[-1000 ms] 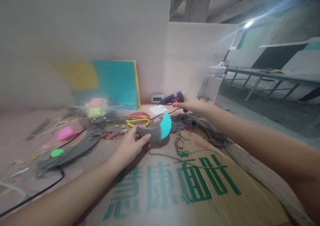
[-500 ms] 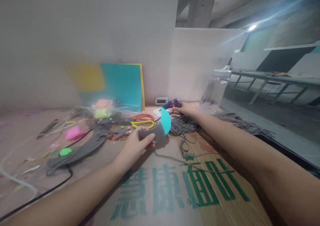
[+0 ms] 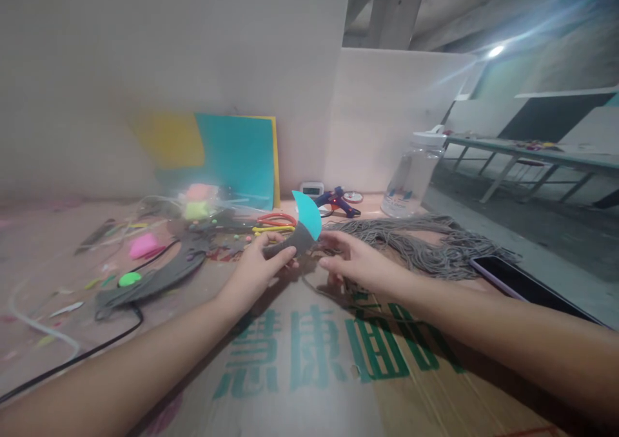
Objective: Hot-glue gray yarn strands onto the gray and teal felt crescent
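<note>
Head view: the left hand (image 3: 265, 261) clamps the piece (image 3: 291, 242) between thumb and fingers, above the cardboard (image 3: 338, 405); a grey wrap (image 3: 302, 238), seemingly wound cord, covers the part nearest that hand, while the curved teal end (image 3: 308, 214) is bare and points up and away; the right hand (image 3: 362, 263) is just beside the piece, thumb and forefinger parted, though whether its fingers touch any yarn (image 3: 430, 247) cannot be told; the two hands are apart, with the teal end rising between them.

The piece looks partway done: grey over its near part, teal left uncovered; its underside is hidden, so nothing can be judged there. The crescent (image 3: 169, 276) to the left shows grey along its visible length and seems further along; a green disc (image 3: 129, 279) is at its edge; much yarn lies in a loose heap beyond the right hand; the glue gun (image 3: 337, 198) rests further back, no hand on it; the scissors (image 3: 274, 229) lie behind the left hand.
</note>
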Tool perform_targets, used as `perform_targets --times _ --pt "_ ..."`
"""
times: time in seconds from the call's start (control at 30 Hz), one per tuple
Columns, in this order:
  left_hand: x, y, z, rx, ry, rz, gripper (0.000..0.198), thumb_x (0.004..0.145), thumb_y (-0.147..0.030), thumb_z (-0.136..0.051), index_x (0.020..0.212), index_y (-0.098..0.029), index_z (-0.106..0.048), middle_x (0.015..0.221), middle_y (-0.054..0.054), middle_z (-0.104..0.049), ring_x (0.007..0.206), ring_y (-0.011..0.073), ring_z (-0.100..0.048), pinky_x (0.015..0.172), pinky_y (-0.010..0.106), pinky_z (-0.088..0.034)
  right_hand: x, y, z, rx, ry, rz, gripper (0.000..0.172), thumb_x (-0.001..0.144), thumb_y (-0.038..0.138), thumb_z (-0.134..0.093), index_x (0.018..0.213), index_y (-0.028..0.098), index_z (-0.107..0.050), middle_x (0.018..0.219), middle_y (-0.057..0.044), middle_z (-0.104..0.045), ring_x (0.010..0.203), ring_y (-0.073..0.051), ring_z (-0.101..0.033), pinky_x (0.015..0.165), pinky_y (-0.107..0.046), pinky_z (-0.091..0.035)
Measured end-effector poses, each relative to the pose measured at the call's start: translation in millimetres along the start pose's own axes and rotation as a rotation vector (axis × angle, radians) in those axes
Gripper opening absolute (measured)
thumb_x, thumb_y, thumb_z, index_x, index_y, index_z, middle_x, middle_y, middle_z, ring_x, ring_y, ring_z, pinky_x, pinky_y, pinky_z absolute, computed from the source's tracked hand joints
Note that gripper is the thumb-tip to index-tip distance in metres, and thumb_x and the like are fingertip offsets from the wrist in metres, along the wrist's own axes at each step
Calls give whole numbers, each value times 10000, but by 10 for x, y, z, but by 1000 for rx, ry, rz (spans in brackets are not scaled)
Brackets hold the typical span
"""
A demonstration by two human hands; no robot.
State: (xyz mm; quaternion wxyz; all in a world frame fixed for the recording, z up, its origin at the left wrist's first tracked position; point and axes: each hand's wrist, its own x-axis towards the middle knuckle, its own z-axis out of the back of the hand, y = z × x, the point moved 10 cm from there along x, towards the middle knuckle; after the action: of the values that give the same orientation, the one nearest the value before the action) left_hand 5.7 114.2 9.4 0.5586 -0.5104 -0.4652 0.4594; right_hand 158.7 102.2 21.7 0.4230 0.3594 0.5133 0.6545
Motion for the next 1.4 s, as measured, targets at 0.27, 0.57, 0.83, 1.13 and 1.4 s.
perform_targets --times 0.27,0.57,0.83,1.13,1.4 --pt "12 2 -1 -20 -2 -28 362 735 -407 -729 904 -210 -477 666 -10 -694 639 166 -656 598 242 -467 60 -50 -44 261 44 -35 533 764 307 -715 1239 231 -487 1168 -77 -629 596 -94 -630 526 -249 -504" --pt "14 -66 -17 125 29 -170 288 763 -403 -694 915 -178 -598 828 22 -696 728 190 -636 657 272 -479 127 117 338 21 -155 142 303 808 475 -646 805 181 -572 603 57 -495 484 -73 -397 467 -219 -328" --pt "-30 -46 -56 317 70 -124 366 782 -462 -672 1022 -187 -704 927 51 -740 752 220 -653 631 288 -489 62 68 335 66 -237 176 343 828 508 -621 727 187 -552 576 47 -497 490 -82 -413 465 -219 -327" --pt "-14 -203 -1 258 15 -214 285 815 -432 -639 686 -179 -618 657 6 -658 657 180 -614 646 268 -451 -35 -27 -327 249 188 -10 520 765 330 -700 1220 218 -475 759 18 -661 582 -119 -608 564 -246 -502" --pt "-23 -268 134 327 -118 -235 298 826 -392 -592 622 -179 -546 613 -12 -585 627 159 -554 630 261 -411 -97 -121 -172 -181 36 -86 210 892 299 -547 1054 173 -589 638 20 -618 531 -102 -564 490 -203 -392"
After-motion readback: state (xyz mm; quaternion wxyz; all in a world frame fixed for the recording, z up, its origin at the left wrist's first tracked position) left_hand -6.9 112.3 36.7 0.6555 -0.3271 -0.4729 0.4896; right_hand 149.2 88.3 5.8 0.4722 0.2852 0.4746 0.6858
